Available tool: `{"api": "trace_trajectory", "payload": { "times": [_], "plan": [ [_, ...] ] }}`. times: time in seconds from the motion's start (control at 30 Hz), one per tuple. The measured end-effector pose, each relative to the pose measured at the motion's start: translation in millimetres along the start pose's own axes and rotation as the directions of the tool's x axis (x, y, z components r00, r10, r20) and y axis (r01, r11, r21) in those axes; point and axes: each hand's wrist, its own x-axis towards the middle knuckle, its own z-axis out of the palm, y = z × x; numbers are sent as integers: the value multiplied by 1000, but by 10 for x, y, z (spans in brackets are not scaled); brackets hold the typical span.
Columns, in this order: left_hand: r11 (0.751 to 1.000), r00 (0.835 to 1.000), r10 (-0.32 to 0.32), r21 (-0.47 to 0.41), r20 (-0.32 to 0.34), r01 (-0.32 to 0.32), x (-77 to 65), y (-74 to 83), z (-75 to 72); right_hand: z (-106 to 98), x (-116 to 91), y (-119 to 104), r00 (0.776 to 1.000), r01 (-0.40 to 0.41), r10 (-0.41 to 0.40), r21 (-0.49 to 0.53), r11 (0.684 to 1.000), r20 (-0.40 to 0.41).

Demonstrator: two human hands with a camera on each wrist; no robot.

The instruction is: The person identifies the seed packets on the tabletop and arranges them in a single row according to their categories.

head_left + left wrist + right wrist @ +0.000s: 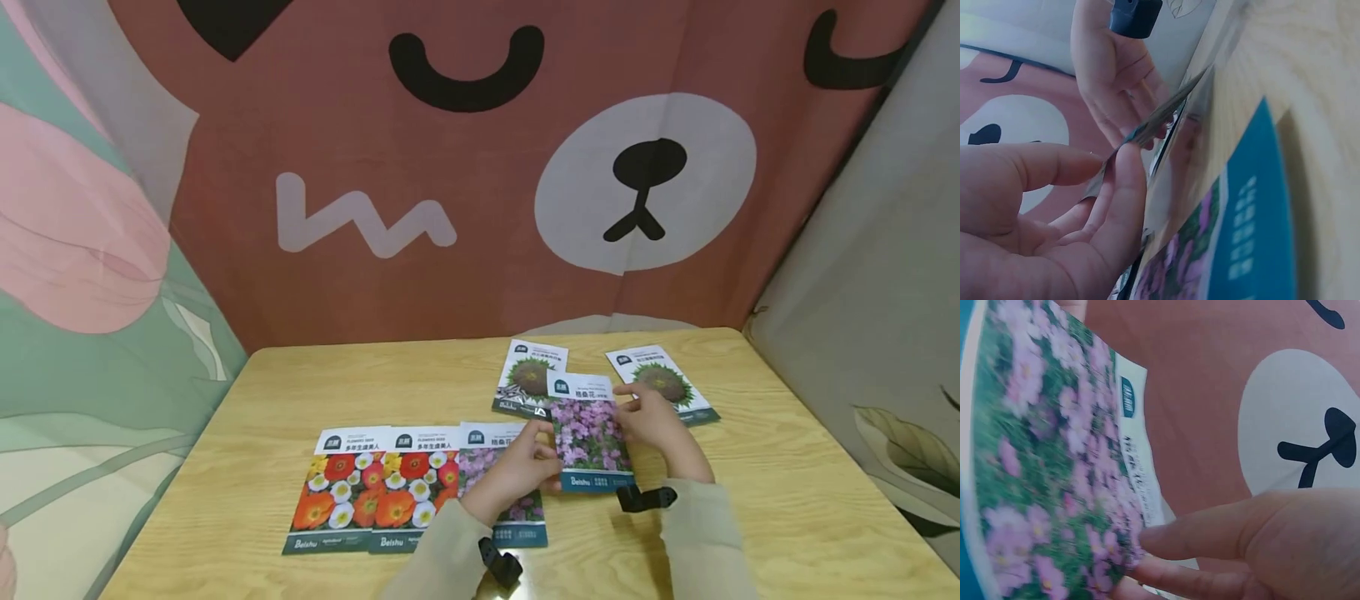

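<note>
A seed packet with pink-purple flowers point(591, 433) is held raised and tilted above the table. My left hand point(520, 468) pinches its left edge between thumb and fingers, seen close in the left wrist view. On the opposite edge, my right hand point(660, 423) pinches the packet near its upper corner; the right wrist view shows the thumb in front and fingers behind. Under my left hand lies a second purple-flower packet point(528, 533), partly covered by the hand and wrist. Just behind the held packet is a sunflower packet point(525, 377), its lower right corner hidden.
Two overlapping poppy packets lie at the left, one outer point(330, 500) and one inner point(408, 500), the inner touching the purple-flower packet. Another sunflower packet point(663, 379) lies behind my right hand. The wooden table point(247, 467) meets a printed curtain point(480, 292) at the back.
</note>
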Motion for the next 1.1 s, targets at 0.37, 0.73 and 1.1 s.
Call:
{"api": "trace_trajectory", "payload": {
  "times": [0.37, 0.73, 1.1],
  "plan": [
    [1000, 1000, 0, 17, 11, 0, -38, 19, -6, -81, -118, -69, 992, 7, -6, 0, 1000, 127],
    [991, 999, 44, 125, -29, -40, -38, 36, -113, -84, -220, -253, 982, 21, -17, -23, 1000, 190],
    [963, 998, 38, 270, -48, -23, -64, 19, -136, -17, -203, -211, 980, -6, 18, -61, 998, 198]
  ]
}}
